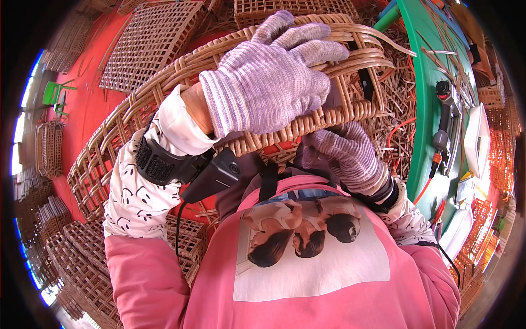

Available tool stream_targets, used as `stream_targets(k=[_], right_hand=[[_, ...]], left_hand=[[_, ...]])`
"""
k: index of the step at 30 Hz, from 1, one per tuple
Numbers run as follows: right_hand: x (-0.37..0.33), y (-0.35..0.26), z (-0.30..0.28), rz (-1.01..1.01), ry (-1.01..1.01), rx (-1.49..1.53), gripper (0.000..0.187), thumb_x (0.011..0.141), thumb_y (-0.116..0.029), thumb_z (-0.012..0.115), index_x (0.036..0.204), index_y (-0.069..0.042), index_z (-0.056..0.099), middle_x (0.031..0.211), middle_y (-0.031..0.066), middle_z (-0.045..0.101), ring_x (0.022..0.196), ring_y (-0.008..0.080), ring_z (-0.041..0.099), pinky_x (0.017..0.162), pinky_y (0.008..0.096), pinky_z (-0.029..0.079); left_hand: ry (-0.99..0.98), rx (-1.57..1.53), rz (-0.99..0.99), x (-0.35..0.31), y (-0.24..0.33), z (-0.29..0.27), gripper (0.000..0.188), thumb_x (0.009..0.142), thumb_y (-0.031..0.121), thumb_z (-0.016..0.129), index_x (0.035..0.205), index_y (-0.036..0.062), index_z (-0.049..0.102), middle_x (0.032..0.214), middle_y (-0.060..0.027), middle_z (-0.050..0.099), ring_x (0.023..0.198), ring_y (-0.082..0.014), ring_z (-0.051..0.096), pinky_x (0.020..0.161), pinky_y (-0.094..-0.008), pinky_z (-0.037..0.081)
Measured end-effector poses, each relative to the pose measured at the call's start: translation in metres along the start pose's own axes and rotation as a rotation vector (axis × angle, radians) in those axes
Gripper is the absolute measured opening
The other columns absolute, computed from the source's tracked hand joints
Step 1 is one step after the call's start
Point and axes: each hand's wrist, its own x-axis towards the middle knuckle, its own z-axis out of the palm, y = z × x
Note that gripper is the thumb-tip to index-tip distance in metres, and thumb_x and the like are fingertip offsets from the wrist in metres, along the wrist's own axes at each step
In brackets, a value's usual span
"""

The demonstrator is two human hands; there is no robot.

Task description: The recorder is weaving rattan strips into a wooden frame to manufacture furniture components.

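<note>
A large curved wicker piece [137,104], woven of brown cane, lies across my lap. My left hand [268,82], in a purple and white striped knit glove, rests on top of it with fingers stretched and spread over the canes. Below it runs a thickly wrapped wicker edge [296,130]. Against the right part of this edge, from underneath, is my right hand [350,156], gloved alike. Its fingers are curled and pressed together; what they hold, if anything, is hidden. Loose cane ends [397,46] stick out at the upper right of the piece.
A green table [413,109] on the right carries a black handheld tool [442,126] with an orange hose [422,192]. Cane scraps [397,93] litter the floor beside it. Woven panels [153,44] lie on red flooring at the left; a small green chair [55,93] stands beyond.
</note>
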Motion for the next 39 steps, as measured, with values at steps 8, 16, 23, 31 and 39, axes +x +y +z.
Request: stream_targets(k=[8,16,23,31,39], right_hand=[[0.0015,0.0021,-0.0002,-0.016,0.004,-0.015,0.017,0.084,-0.016,0.060,0.089,0.001,0.059,0.070,0.0076,0.061,0.061,0.0138,0.059,0.055,0.0247,0.049],[0.0026,0.0047,-0.0012,-0.042,-0.017,0.008,0.016,0.084,-0.015,0.059,0.088,0.001,0.059,0.070,0.0075,0.061,0.061,0.0134,0.059,0.056,0.0245,0.049],[0.0024,0.0041,0.0001,-0.043,-0.013,-0.019,0.016,0.085,-0.015,0.059,0.088,0.001,0.060,0.070,0.0076,0.062,0.060,0.0130,0.058,0.055,0.0238,0.047],[0.0025,0.0038,-0.0001,-0.035,-0.003,-0.020,0.015,0.085,-0.015,0.059,0.087,0.000,0.059,0.070,0.0071,0.062,0.059,0.0123,0.058,0.054,0.0226,0.046],[0.0054,-0.0002,-0.0035,0.036,-0.043,0.005,0.022,0.082,-0.017,0.062,0.096,0.000,0.058,0.081,0.0054,0.060,0.070,0.0152,0.060,0.065,0.0266,0.049]], left_hand=[[-0.091,-0.029,-0.023,0.0020,0.0011,-0.0032,0.015,0.075,0.027,0.055,0.078,0.0134,0.061,0.127,-0.0112,0.045,0.125,-0.0325,0.035,0.103,-0.0521,0.019],[-0.114,-0.138,-0.067,0.0005,-0.0010,-0.0015,0.016,0.078,0.028,0.054,0.080,0.0141,0.062,0.129,-0.0116,0.044,0.126,-0.0326,0.033,0.104,-0.0524,0.017],[-0.099,-0.047,-0.040,-0.0004,-0.0003,0.0004,0.017,0.078,0.029,0.053,0.080,0.0146,0.062,0.129,-0.0115,0.044,0.126,-0.0323,0.033,0.104,-0.0522,0.017],[-0.089,-0.094,-0.049,0.0006,0.0012,-0.0033,0.017,0.078,0.029,0.053,0.081,0.0148,0.062,0.128,-0.0111,0.045,0.125,-0.0320,0.034,0.104,-0.0519,0.017],[-0.102,-0.047,-0.033,0.0020,-0.0065,-0.0010,0.013,0.077,0.026,0.055,0.080,0.0161,0.063,0.127,-0.0105,0.045,0.125,-0.0313,0.034,0.104,-0.0511,0.016]])
